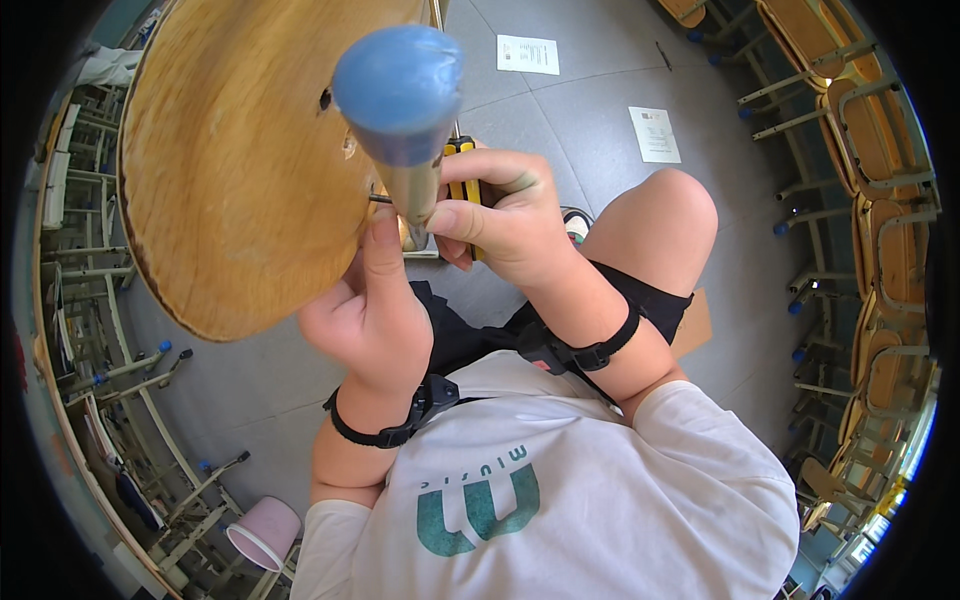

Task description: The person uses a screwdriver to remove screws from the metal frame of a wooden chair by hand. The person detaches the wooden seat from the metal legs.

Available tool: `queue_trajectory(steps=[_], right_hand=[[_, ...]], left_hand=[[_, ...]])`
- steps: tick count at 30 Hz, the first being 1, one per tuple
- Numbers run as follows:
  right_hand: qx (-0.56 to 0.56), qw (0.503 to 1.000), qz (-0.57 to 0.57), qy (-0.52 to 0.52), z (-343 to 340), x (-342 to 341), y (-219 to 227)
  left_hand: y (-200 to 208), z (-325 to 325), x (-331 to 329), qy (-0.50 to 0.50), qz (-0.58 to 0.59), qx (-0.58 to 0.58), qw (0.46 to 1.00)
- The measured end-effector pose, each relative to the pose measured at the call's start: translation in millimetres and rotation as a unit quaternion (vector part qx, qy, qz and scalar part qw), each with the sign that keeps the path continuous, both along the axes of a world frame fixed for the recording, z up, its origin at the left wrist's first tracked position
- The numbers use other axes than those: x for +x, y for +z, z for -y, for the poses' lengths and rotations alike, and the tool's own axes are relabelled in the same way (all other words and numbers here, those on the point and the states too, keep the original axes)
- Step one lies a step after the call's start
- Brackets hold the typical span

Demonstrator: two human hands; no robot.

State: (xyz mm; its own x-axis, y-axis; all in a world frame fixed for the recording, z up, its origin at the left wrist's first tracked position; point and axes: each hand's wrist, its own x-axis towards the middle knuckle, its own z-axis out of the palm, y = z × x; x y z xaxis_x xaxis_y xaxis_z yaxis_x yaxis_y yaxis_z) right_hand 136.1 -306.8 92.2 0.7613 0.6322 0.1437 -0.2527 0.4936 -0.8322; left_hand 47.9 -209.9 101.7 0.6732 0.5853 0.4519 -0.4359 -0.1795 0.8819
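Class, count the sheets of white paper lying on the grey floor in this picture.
2. One paper sheet lies at the top centre; another paper sheet lies right of it, above the raised knee. Others may be hidden.

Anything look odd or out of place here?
Yes: two paper sheets lie loose on the floor, and a pink bucket lies tipped on its side among the desk frames.

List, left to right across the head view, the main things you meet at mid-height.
Stacked desk frames → round wooden seat → left hand → right hand → bare knee → stacked wooden chairs.
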Motion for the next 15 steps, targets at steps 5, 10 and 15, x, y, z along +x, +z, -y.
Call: queue_trajectory(steps=[5, 10, 15], right_hand=[[0.025, 0.999, -0.034, 0.016, -0.6, -1.4, -2.7], [0.037, 0.998, -0.042, 0.036, 0.6, -1.2, -1.7], [0.042, 0.997, -0.041, 0.05, 1.4, -2.2, 2.5]], left_hand=[[-6.0, -3.7, 10.8, 0.012, 0.015, -0.047, 0.999], [-6.8, -3.7, 12.8, 0.038, 0.024, -0.059, 0.997], [4.9, 1.8, 13.6, -0.006, 0.062, -0.167, 0.984]])
